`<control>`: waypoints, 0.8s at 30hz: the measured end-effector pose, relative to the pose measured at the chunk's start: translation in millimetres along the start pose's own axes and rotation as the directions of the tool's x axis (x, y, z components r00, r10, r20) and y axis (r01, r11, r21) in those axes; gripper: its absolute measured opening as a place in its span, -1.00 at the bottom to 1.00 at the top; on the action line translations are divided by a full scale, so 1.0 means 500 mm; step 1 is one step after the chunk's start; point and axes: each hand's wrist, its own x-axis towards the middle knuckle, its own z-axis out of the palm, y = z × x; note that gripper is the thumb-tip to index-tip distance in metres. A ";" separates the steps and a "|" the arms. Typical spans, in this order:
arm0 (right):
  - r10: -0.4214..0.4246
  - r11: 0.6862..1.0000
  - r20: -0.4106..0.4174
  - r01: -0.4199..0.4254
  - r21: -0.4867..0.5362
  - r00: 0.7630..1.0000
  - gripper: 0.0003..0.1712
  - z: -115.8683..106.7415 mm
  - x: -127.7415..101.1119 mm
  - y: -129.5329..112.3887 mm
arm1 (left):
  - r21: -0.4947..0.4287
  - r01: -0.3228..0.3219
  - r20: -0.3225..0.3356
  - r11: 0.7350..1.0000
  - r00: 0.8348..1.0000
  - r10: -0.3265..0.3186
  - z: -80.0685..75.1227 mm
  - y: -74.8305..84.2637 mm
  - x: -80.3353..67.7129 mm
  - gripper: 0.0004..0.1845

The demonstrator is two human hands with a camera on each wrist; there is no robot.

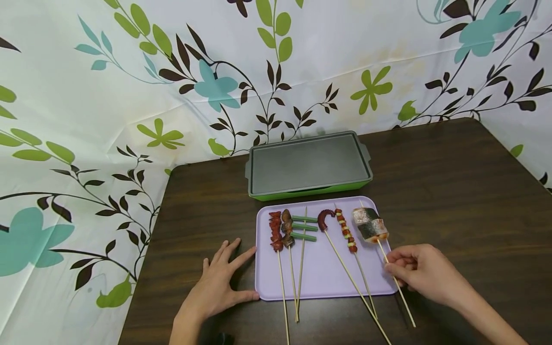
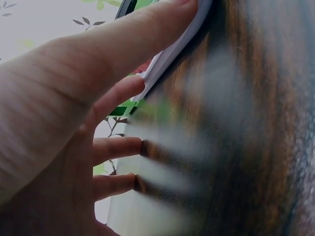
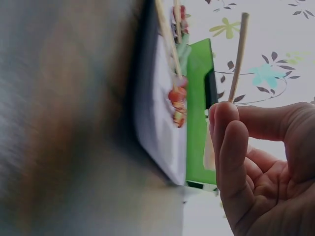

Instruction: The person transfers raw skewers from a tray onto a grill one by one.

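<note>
My right hand (image 1: 424, 272) pinches the bamboo stick of a thick skewer (image 1: 370, 224) whose pale chunk is wrapped with a dark band. In the right wrist view, the stick (image 3: 240, 54) passes between thumb and fingertips of the right hand (image 3: 251, 162), raised above the tray. My left hand (image 1: 217, 282) lies on the table with fingers spread, its thumb and index finger at the left edge of the lilac tray (image 1: 340, 283). On the tray lie a red meat skewer (image 1: 276, 231), a brown one (image 1: 287, 228), green stalks (image 1: 304, 227), a curled tentacle (image 1: 324, 220) and a red-and-yellow skewer (image 1: 346, 231).
Behind the tray stands a green grill with a flat grey plate (image 1: 308, 160), close to the tray's far edge. Several skewer sticks stick out over the tray's near edge. Dark wood tabletop (image 1: 453, 201) extends to the right, and a leaf-patterned cloth (image 1: 302, 57) hangs behind.
</note>
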 end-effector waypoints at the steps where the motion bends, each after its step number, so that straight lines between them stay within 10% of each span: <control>1: -0.013 1.000 -0.014 0.013 -0.009 1.000 -0.86 -0.004 0.002 -0.004 | 0.002 -0.001 -0.002 1.000 1.000 0.001 0.000 0.000 0.000 0.04; 24: -0.010 1.000 -0.107 0.010 -0.001 0.994 -0.66 -0.096 0.201 -0.059 | -0.003 0.004 0.002 1.000 1.000 -0.004 0.003 -0.002 -0.002 0.05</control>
